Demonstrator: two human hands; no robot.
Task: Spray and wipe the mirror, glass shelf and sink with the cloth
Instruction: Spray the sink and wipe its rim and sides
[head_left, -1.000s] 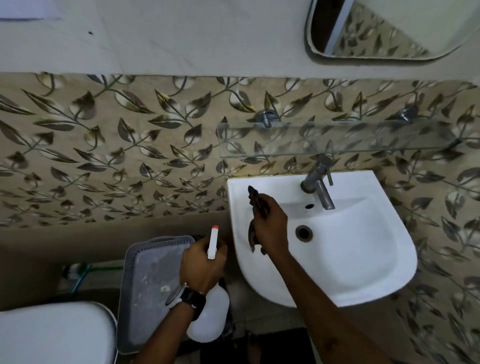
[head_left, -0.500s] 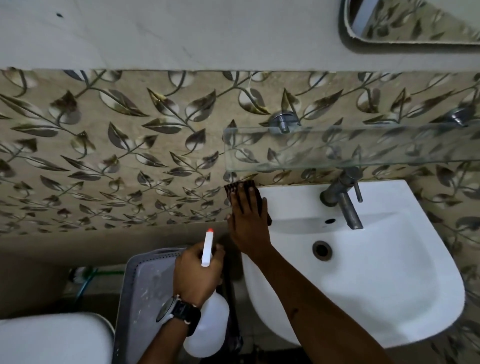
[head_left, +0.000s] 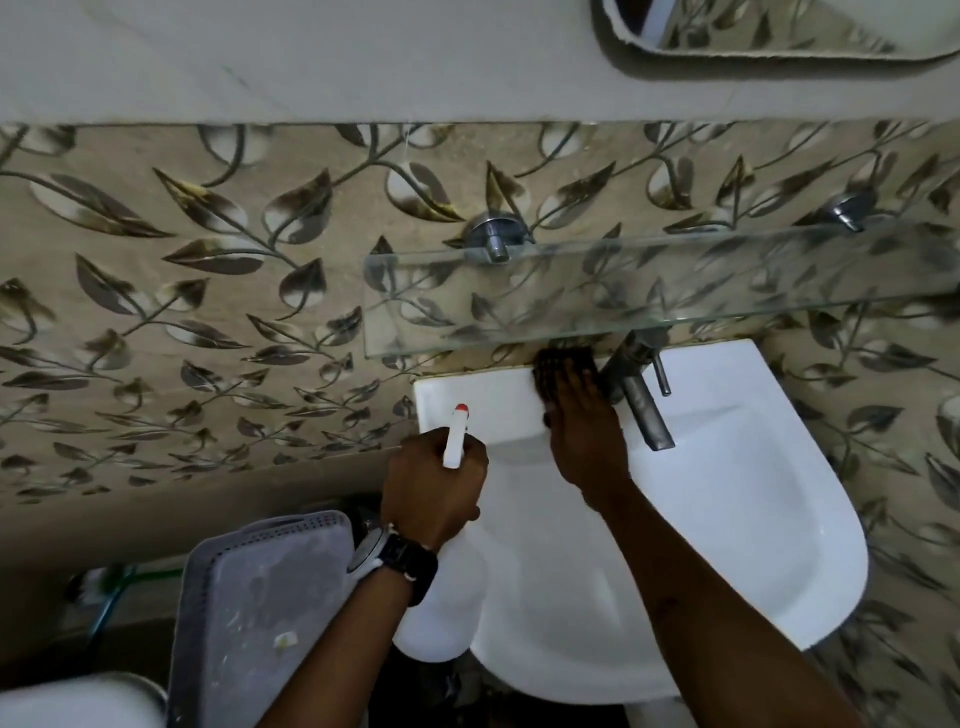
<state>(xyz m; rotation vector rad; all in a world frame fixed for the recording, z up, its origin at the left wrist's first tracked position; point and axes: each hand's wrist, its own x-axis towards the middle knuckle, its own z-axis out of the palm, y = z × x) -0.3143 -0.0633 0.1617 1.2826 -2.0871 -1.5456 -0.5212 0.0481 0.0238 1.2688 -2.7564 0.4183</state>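
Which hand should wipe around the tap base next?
Right. The right hand already presses the dark cloth on the sink back rim beside the tap; the left hand is holding the spray bottle.

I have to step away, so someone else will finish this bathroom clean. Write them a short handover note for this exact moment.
Left hand: gripping the white spray bottle by its neck, nozzle up, beside the sink's left edge.
Right hand: pressing the dark cloth flat on the sink's back ledge, just left of the tap.
Glass shelf sits directly above the cloth; mirror is higher, top right.
Done: cannot tell from here whether mirror and shelf are wiped.
Left: rest of the sink, including the bowl and around the tap.
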